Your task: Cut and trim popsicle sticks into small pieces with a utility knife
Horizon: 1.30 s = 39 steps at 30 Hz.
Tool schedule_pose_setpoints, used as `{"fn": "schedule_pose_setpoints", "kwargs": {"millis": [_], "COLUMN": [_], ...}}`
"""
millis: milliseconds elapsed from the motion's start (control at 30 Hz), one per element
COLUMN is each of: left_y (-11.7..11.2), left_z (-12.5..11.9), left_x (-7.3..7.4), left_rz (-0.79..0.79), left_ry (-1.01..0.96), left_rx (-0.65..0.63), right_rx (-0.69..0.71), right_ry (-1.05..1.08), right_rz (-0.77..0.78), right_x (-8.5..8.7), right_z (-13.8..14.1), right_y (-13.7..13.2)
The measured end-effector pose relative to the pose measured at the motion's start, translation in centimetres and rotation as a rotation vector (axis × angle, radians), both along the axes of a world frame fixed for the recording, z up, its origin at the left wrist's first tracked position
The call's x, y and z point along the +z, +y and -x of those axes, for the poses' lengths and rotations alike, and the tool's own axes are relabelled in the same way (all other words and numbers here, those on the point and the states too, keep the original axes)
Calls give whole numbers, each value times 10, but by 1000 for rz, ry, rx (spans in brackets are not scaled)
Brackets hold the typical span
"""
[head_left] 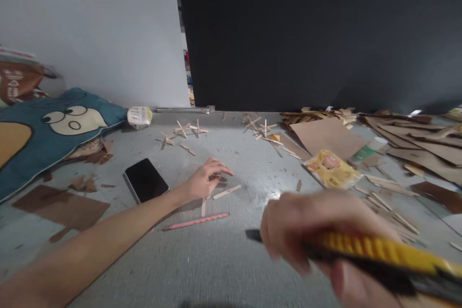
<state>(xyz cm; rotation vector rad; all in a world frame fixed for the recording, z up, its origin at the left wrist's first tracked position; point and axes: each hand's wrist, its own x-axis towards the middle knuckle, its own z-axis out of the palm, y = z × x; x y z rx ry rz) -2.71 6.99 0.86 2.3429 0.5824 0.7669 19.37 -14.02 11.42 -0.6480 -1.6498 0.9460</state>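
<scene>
My left hand (pixel 205 179) reaches out over the grey floor, fingers curled down onto a small wooden stick piece (pixel 219 179). Two more wooden sticks (pixel 226 192) lie beside it, and a pink pencil (pixel 197 221) lies just below. My right hand (pixel 317 236), blurred by motion and close to the camera, is wrapped round a yellow and black utility knife (pixel 382 255). A black phone (pixel 146 180) lies left of the left hand.
Crossed stick assemblies (pixel 187 130) and more of them (pixel 262 130) lie farther back. Cardboard sheets (pixel 328 134) and scraps fill the right side, with a yellow packet (pixel 332 169) and a glue tube (pixel 368 150). A blue cushion (pixel 46 130) sits at left. A dark wall (pixel 317 33) stands behind.
</scene>
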Motion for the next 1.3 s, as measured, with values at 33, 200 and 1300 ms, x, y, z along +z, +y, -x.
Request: {"fn": "schedule_pose_setpoints", "kwargs": {"millis": [33, 200, 1300], "left_y": [-2, -10, -20], "left_z": [-1, -2, -6], "left_x": [2, 12, 18], "left_rz": [7, 0, 351], "left_ry": [36, 234, 332], "left_rx": [-41, -181, 49], "right_rx": [-26, -265, -254], "right_ry": [62, 99, -270], "right_rz": [0, -58, 257], "right_x": [9, 20, -82], "right_z": [-1, -18, -38], "right_y": [14, 58, 129]}}
